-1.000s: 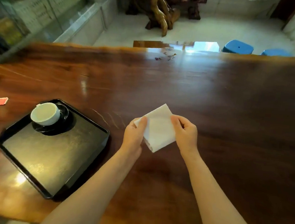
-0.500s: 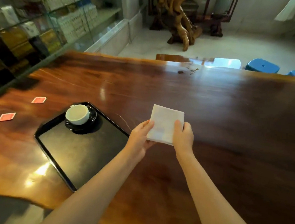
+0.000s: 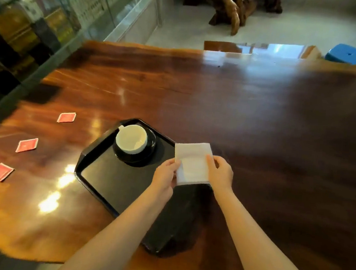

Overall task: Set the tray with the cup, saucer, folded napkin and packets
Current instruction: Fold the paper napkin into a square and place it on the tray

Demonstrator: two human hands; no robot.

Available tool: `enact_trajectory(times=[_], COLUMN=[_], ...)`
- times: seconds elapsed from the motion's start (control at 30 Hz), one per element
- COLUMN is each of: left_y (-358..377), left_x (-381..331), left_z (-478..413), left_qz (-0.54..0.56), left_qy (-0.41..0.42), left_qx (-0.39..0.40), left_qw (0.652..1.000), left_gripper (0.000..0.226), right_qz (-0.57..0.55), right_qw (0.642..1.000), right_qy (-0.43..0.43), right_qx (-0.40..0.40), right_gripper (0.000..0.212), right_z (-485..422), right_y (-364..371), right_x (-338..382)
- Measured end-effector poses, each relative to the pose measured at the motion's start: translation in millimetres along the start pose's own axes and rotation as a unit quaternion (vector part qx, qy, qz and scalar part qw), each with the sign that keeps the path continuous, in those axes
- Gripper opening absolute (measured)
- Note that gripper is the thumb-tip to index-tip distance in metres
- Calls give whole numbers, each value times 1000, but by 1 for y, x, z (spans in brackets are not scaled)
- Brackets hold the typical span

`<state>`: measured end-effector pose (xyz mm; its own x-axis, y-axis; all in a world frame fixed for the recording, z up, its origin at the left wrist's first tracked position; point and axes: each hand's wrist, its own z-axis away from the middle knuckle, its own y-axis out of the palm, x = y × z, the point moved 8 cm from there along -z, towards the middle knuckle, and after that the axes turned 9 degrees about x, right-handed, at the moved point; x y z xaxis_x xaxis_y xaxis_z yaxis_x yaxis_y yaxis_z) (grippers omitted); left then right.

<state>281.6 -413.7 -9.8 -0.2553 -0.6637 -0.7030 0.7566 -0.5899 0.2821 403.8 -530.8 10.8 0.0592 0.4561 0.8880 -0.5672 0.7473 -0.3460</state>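
Note:
A black tray (image 3: pixel 108 184) lies on the wooden table, left of centre. In its far corner a white cup (image 3: pixel 131 139) stands on a black saucer (image 3: pixel 147 153). Both hands hold a folded white napkin (image 3: pixel 193 163) over the tray's right edge: my left hand (image 3: pixel 166 174) pinches its left side, my right hand (image 3: pixel 220 173) its right side. Whether the napkin touches the tray I cannot tell. Three red packets lie on the table left of the tray: one far (image 3: pixel 66 117), one in the middle (image 3: pixel 26 145), one near (image 3: pixel 0 171).
The table (image 3: pixel 260 120) stretches far to the right and back. Glass display shelves (image 3: pixel 43 15) stand along the left. A blue stool (image 3: pixel 348 55) and a carved wooden stand (image 3: pixel 233 8) are on the floor beyond the far edge.
Both hands have carried the napkin leftward, from over the bare table to over the tray's right edge. The view has swung left, so the tray and packets sit nearer the centre.

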Motion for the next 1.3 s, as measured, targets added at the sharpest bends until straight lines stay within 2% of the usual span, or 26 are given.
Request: enact_trajectory(times=[0.1, 0.2, 0.33, 0.47, 0.67, 0.77, 0.83, 0.9, 1.0, 1.07, 1.3], left_y=[-39, -66, -87, -93, -101, -114, -124, -124, -116, -113, -113], left_x=[15, 23, 35, 39, 21, 8, -4, -13, -14, -14, -12], left_z=[-8, -10, -17, -28, -49, -55, -58, -59, -61, -65, -73], left_qz=[27, 41, 63, 8, -113, -225, -278, -301, -307, -319, -342], left_qy=[-69, -102, -138, -145, -150, -125, -75, -21, 17, 26, 35], left_qx=[-3, -13, -25, -9, 5, -10, -27, -25, -5, -11, -26], left_qw=[997, 994, 988, 989, 982, 966, 957, 953, 951, 947, 939], left_gripper=[24, 16, 18, 39, 34, 31, 31, 34, 32, 22, 18], right_qz=[5, -13, 61, 146, 210, 232, 256, 285, 332, 344, 337], right_qw=[999, 996, 990, 982, 969, 966, 963, 956, 938, 932, 937], right_qy=[47, 83, 69, 56, 57, 72, 73, 75, 90, 92, 73], right_qx=[23, 40, 104, 110, 118, 89, 29, 1, 41, 66, 62], right_gripper=[29, 34, 39, 41, 42, 47, 51, 64, 94, 105, 105], right_z=[-3, 0, -1, -18, -43, -38, -24, -6, 8, 9, 7], right_y=[37, 60, 85, 87, 95, 96, 91, 91, 105, 112, 110], right_x=[-9, -17, -11, -3, -12, -20, -21, -21, -34, -41, -43])
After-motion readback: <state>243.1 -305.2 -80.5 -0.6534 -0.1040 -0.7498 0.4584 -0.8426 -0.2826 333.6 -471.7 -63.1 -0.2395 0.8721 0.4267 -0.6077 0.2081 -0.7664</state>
